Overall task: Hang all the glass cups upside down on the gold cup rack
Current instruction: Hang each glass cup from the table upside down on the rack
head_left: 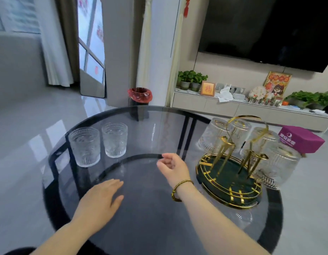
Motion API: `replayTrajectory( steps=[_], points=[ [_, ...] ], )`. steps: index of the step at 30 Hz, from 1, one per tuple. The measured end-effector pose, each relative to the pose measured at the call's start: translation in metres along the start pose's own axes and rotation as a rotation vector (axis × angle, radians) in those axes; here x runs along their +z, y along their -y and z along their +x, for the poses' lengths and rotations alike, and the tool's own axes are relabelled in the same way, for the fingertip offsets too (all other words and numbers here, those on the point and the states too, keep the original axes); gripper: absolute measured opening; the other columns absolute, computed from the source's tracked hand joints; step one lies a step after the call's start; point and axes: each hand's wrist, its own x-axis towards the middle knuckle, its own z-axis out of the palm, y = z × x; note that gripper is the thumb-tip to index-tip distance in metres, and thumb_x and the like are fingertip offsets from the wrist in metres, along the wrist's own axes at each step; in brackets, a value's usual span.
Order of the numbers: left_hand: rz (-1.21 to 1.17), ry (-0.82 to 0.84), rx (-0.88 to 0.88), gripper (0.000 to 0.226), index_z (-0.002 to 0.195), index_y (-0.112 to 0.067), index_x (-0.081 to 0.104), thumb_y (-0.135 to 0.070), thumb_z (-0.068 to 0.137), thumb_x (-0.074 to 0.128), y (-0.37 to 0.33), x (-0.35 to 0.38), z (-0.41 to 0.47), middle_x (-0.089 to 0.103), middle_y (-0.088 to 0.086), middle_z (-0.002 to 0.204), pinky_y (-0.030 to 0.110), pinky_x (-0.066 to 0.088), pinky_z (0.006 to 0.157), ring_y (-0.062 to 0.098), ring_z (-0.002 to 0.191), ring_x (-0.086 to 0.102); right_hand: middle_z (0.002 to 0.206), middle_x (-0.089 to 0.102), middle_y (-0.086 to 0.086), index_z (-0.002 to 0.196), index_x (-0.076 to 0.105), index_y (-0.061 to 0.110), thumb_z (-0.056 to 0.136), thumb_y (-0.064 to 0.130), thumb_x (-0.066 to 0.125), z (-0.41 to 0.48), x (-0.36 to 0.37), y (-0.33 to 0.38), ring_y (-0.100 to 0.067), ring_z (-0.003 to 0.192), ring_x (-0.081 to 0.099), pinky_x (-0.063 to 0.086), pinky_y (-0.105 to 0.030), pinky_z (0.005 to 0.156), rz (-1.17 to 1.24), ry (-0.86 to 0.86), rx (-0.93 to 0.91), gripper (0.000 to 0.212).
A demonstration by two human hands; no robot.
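Well apart, two upright glass cups [99,144] stand beyond empty right-hand fingers [162,163].

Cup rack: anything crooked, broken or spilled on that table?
Nothing stands out. The gold cup rack sits level and carries four inverted cups, none visibly cracked. Two glass cups stand upright at the table's far left, not yet hung. No spill visible.

— Bright enough?
— Yes, soft daylight from the window [91,52]; pale glare streaks the glass table [152,133].
— Sharp?
— Slightly blurred, probably motion. Edges bend; the rack's cups [281,162] smear.
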Motion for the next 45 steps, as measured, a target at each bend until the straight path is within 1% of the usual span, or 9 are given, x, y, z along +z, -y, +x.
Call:
replayTrajectory(
  steps=[9,12,15,18,24,28,30,34,45],
  points=[
    [0.083,0.015,-0.038,0.048,0.131,-0.021,0.042,-0.040,0.088,0.048,0.017,0.004,-0.003,0.040,-0.006,0.143,0.028,0.022,0.112,0.008,0.133,0.033,0.148,0.022,0.001,0.137,0.005,0.026,0.067,0.034,0.071,0.071,0.106,-0.026,-0.021,0.134,0.021,0.024,-0.035,0.108,-0.136,0.230,0.135,0.096],
    [0.106,-0.025,0.024,0.032,0.094,-0.016,0.071,-0.038,0.071,0.068,0.019,-0.002,-0.001,0.073,-0.001,0.102,0.033,0.056,0.078,0.012,0.095,0.067,0.148,0.023,0.002,0.138,0.000,0.024,0.062,0.044,0.071,0.097,0.126,-0.027,-0.025,0.137,0.009,0.010,-0.040,0.114,-0.295,0.162,0.144,0.106],
    [0.171,0.027,0.046,0.033,0.084,-0.019,0.073,-0.043,0.062,0.066,0.017,-0.007,0.003,0.075,-0.005,0.089,0.030,0.057,0.057,0.010,0.084,0.070,0.148,0.023,-0.001,0.137,-0.006,0.023,0.059,0.050,0.070,0.110,0.141,-0.025,-0.024,0.137,0.010,0.004,-0.041,0.115,-0.358,0.143,0.145,0.113],
    [0.196,0.002,0.063,0.035,0.083,-0.017,0.073,-0.041,0.058,0.067,0.017,-0.005,0.004,0.076,-0.004,0.088,0.027,0.044,0.083,0.011,0.083,0.071,0.146,0.027,-0.005,0.137,-0.004,0.024,0.059,0.050,0.070,0.118,0.148,-0.024,-0.025,0.136,0.014,0.009,-0.043,0.114,-0.347,0.096,0.153,0.111],
    [0.196,0.022,0.004,0.042,0.087,-0.017,0.072,-0.040,0.066,0.045,0.019,-0.005,0.004,0.075,-0.004,0.094,0.032,0.030,0.090,0.012,0.088,0.070,0.124,0.048,-0.009,0.122,0.029,0.016,0.061,0.043,0.070,0.120,0.147,-0.026,-0.026,0.122,0.036,0.026,-0.044,0.109,-0.332,0.049,0.089,0.078],
    [0.176,0.099,-0.001,0.038,0.088,-0.021,0.072,-0.042,0.065,0.051,0.017,-0.008,0.004,0.074,-0.009,0.095,0.026,0.056,0.069,0.007,0.090,0.068,0.123,0.047,-0.007,0.120,0.031,0.021,0.060,0.035,0.073,0.113,0.137,-0.025,-0.025,0.116,0.041,0.039,-0.039,0.099,-0.178,0.123,0.131,0.074],
    [0.164,0.094,-0.019,0.039,0.098,-0.022,0.069,-0.042,0.067,0.056,0.015,-0.010,0.001,0.070,-0.009,0.106,0.028,0.056,0.077,0.006,0.100,0.064,0.114,0.049,0.000,0.112,0.033,0.024,0.062,0.027,0.073,0.104,0.127,-0.023,-0.012,0.099,0.050,0.045,-0.023,0.083,-0.062,0.151,0.121,0.064],
    [0.044,0.100,-0.059,0.047,0.135,-0.023,0.034,-0.039,0.092,0.041,0.017,-0.003,-0.001,0.031,-0.010,0.147,0.027,0.013,0.114,0.007,0.138,0.022,0.090,0.042,0.018,0.109,0.032,0.024,0.064,0.023,0.071,0.078,0.092,-0.013,0.003,0.076,0.043,0.036,-0.008,0.053,0.074,0.126,0.108,0.059],
    [0.097,0.180,0.025,0.044,0.138,-0.022,0.026,-0.031,0.096,0.033,-0.021,0.009,0.003,0.022,-0.006,0.151,0.025,0.014,0.114,0.008,0.139,0.018,0.094,0.046,0.013,0.101,0.035,0.027,0.064,0.027,0.074,-0.001,-0.056,0.028,-0.003,0.086,0.047,0.039,-0.015,0.069,-0.099,-0.035,-0.022,0.054]
  ],
)
